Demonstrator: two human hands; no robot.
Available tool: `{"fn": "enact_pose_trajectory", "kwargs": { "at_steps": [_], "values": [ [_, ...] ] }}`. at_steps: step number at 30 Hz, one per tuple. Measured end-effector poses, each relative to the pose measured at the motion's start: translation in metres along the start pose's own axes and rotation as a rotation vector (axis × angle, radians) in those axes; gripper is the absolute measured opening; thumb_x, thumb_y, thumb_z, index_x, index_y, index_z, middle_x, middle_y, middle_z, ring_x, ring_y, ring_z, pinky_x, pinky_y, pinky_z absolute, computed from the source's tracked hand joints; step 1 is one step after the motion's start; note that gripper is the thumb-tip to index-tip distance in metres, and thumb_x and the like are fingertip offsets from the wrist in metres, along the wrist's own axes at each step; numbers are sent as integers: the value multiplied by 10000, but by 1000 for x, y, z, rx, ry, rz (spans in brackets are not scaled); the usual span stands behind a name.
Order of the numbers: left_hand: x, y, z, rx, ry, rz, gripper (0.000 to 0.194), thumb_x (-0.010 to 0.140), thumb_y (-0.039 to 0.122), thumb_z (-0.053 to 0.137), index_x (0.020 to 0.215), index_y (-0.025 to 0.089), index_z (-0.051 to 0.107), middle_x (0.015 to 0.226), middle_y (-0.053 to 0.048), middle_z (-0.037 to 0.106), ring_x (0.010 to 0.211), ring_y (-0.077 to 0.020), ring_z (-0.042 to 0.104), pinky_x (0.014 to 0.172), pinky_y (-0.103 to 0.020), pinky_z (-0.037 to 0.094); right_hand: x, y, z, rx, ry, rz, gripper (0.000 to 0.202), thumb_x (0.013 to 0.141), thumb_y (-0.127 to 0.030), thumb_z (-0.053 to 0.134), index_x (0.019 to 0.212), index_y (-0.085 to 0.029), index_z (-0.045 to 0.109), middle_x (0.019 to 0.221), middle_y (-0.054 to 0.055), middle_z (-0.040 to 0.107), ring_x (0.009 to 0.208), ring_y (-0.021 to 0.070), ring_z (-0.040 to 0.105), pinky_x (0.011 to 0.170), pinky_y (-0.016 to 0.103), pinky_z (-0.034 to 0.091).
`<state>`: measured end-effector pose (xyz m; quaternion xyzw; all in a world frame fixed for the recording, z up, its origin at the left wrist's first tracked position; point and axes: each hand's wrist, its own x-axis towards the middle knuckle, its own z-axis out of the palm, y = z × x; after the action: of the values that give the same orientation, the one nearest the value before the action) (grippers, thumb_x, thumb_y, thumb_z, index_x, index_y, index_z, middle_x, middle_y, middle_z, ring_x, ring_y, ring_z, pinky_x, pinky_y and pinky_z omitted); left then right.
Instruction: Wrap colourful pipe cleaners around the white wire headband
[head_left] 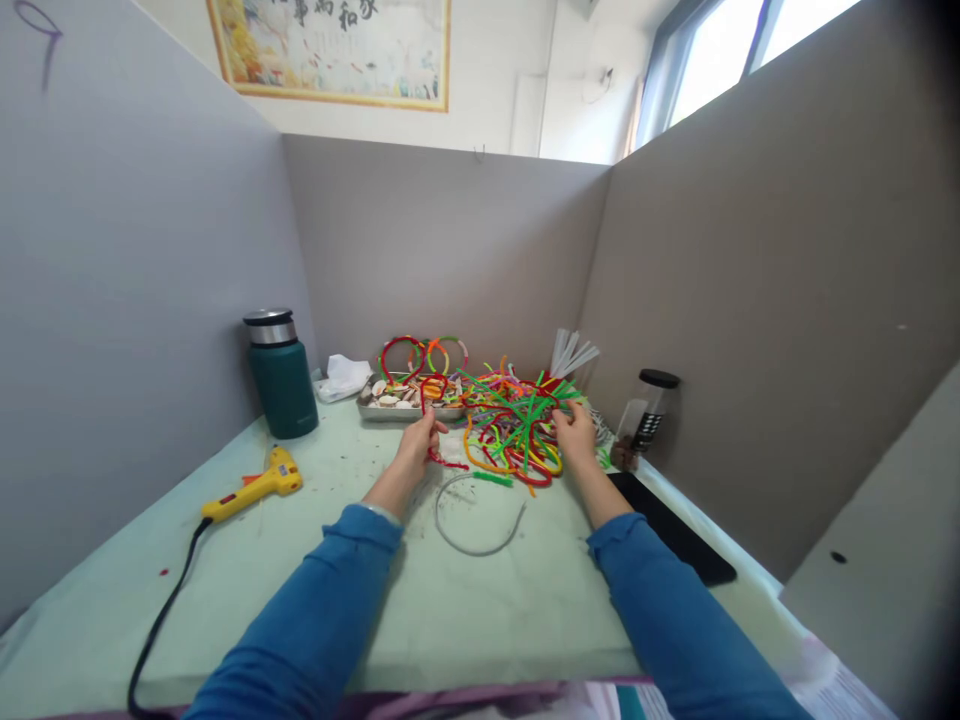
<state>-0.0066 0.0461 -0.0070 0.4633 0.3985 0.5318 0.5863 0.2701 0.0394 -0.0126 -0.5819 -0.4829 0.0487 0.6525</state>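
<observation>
My left hand (420, 441) is closed on a red fuzzy stem (424, 396), whose bent upper part rises in front of the metal tray (411, 413). At the right side of a tangled pile of coloured stems (525, 415), my right hand (576, 432) touches the pile; whether its fingers grip a stem is too small to tell. Between my forearms a grey curved wire (480, 553) with a green wrapped end (492, 480) lies on the table.
A yellow glue gun (259, 488) with a black cord lies at the left, before a green bottle (283, 385). White tissue (346, 377) sits beside the tray. At the right are a clear bottle (646, 420) and a black flat object (671, 528). Grey partitions surround the table.
</observation>
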Motion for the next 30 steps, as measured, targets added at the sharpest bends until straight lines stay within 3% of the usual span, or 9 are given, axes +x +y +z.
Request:
{"fn": "enact_pose_trajectory", "kwargs": {
  "at_steps": [2,6,8,11,15,19,24,30],
  "values": [
    [-2,1,2,14,16,36,476,764,597,446,619,149,515,383,90,219,330,-45,203,375,-190,176,-11,-12,1,-126,-35,-180,295,781,-349,485,867,-126,658,907,113,631,840,216,574,797,355,430],
    [-6,6,7,30,54,145,491,769,597,438,596,144,520,388,80,241,338,-43,216,376,-188,188,-44,-51,9,-68,-398,-453,333,870,-372,418,785,-166,666,799,66,649,763,167,574,717,274,421],
    [-8,7,10,43,63,187,493,778,589,429,596,142,530,392,74,253,343,-45,234,376,-185,209,-61,-68,16,-62,-574,-548,309,878,-370,430,840,-178,669,840,59,656,774,154,576,721,260,412],
    [-10,5,13,46,61,230,494,785,585,421,605,140,539,400,70,266,349,-45,246,370,-178,224,-79,-81,26,-133,-682,-596,314,844,-423,497,977,-186,653,871,58,657,701,134,565,669,244,399],
    [-10,3,15,-2,24,221,485,775,588,441,639,135,552,411,63,315,343,-47,280,363,-178,256,-84,-76,34,-224,-754,-667,251,872,-346,476,881,-185,669,786,46,653,691,128,552,635,225,363],
    [-7,7,9,-197,-21,131,431,812,525,437,750,121,574,511,29,476,320,-30,274,366,-192,296,-76,-63,33,-272,-770,-694,243,872,-273,472,738,-167,646,716,37,633,657,121,530,616,220,339],
    [0,18,-13,-444,175,79,289,883,329,393,738,119,528,504,40,452,296,-14,218,330,-168,192,-60,-48,21,-298,-771,-635,254,863,-290,477,725,-167,651,697,36,632,641,125,524,600,221,332],
    [4,27,-34,-584,224,70,199,885,207,372,757,135,506,446,76,332,289,-26,204,318,-173,161,-45,-39,9,-259,-763,-540,272,843,-320,487,706,-162,660,690,31,632,624,125,519,597,223,339]
  ]
}}
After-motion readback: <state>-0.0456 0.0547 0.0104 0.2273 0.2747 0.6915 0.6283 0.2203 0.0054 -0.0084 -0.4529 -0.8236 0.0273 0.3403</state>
